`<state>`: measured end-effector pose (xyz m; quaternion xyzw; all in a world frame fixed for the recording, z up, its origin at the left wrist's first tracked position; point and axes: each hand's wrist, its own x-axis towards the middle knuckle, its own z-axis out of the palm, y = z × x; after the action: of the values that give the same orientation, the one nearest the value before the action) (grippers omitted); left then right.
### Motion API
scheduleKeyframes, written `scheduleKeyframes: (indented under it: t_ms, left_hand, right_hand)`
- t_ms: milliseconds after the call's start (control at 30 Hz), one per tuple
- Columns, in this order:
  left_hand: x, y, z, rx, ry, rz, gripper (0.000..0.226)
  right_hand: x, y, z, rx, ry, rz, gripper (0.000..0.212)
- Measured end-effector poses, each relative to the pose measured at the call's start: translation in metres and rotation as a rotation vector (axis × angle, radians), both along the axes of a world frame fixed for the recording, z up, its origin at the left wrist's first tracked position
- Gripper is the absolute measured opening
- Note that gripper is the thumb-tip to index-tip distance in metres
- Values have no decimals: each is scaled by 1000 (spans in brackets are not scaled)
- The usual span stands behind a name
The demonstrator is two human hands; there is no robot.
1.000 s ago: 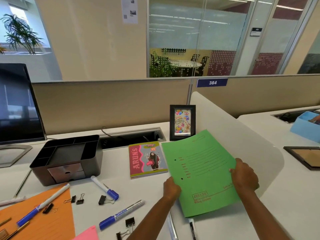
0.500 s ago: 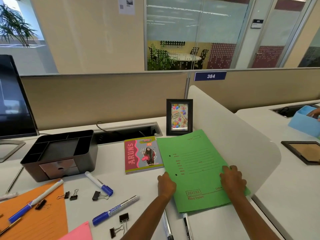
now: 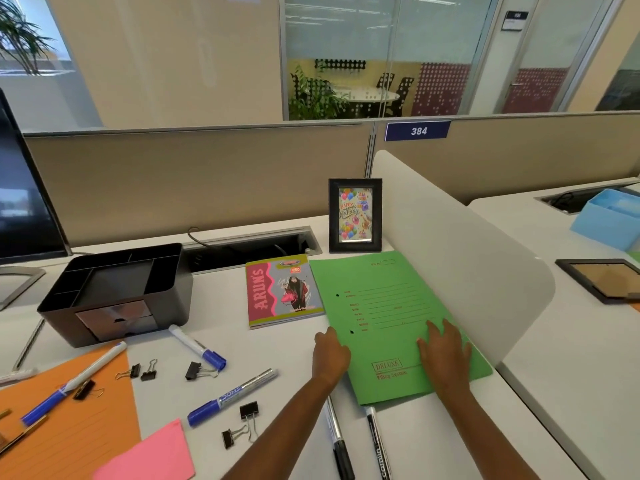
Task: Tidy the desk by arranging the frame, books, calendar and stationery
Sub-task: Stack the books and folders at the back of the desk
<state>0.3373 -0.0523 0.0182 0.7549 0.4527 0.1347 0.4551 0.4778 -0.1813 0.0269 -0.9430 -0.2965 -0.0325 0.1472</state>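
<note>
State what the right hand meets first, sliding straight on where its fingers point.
Over the green folder, the right hand probably meets the picture frame first; the white divider runs close.

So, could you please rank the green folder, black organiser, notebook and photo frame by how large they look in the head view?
1. Green folder
2. Black organiser
3. Notebook and photo frame: these look close, and the frame stands farther back, so I won't separate them.

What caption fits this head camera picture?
Left hand and right hand touch a green folder lying by a notebook and photo frame.
</note>
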Motion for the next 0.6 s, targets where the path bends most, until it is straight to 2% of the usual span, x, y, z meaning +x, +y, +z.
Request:
scheduleKeyframes:
  t_ms: [133, 233, 400, 600]
  left_hand:
    - [-3, 1, 1, 4, -5, -3, 29]
    - [-7, -3, 4, 1, -4, 9, 19]
    - [-18, -11, 13, 47, 25, -4, 23]
    - [-44, -23, 23, 303, 163, -75, 39]
  right_hand:
    - [-45, -15, 0, 301, -132, 184, 27]
    - [-81, -29, 2, 403, 29, 291, 19]
    - [-125, -47, -4, 381, 232, 346, 18]
    - [-144, -48, -5, 294, 288, 331, 23]
